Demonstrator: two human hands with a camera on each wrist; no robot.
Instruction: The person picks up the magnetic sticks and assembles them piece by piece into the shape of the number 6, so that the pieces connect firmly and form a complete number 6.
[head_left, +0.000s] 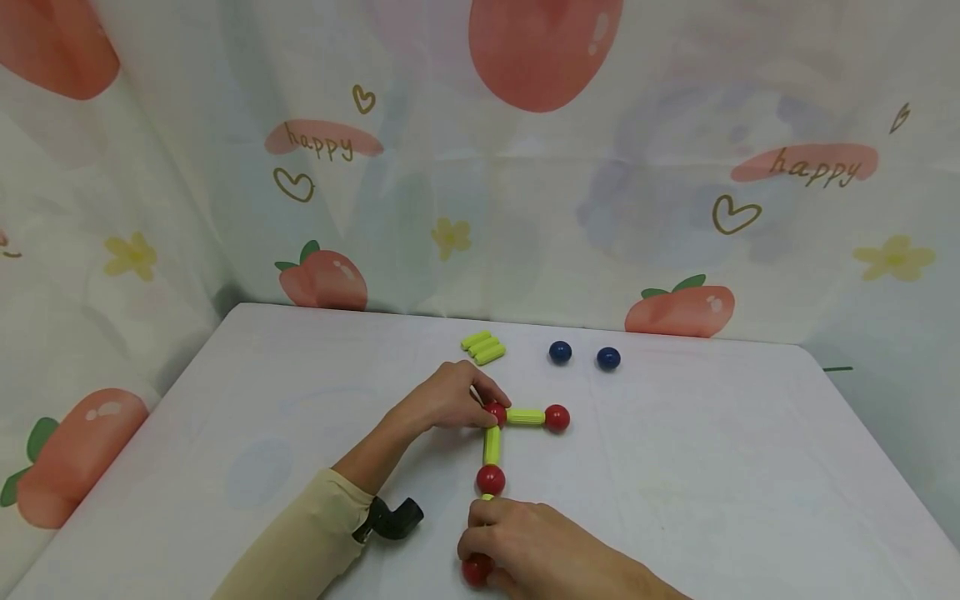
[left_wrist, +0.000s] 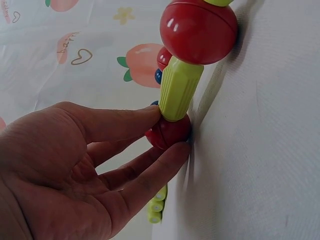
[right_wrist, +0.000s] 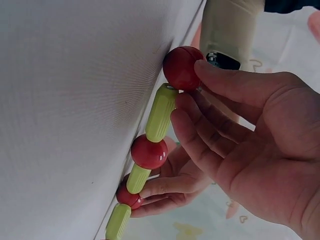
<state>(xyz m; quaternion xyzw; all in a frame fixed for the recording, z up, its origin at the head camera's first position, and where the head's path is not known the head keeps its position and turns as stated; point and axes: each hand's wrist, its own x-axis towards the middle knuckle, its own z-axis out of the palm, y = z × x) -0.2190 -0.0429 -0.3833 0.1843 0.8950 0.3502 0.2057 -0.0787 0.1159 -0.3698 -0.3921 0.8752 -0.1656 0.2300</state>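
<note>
- 4 glossy, round red balls (head_left: 491, 480) and 3 ridged, lime-green rods (head_left: 525, 417) form an L on the finely textured white desk (head_left: 735, 467).
- Left hand (head_left: 450, 400): partly closed, thumb and fingers pinching the far corner ball (head_left: 495, 413).
- Right hand (head_left: 540, 546): fingers bent, thumb and fingertips holding the near ball (head_left: 477, 572).
- At the far side, 3 loose lime-green rods (head_left: 491, 355) lie side by side, left of 2 shiny dark-blue balls (head_left: 560, 352) standing apart.

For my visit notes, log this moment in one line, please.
left hand: holds corner red ball; right hand: holds nearest red ball; two blue balls: unattached
</note>
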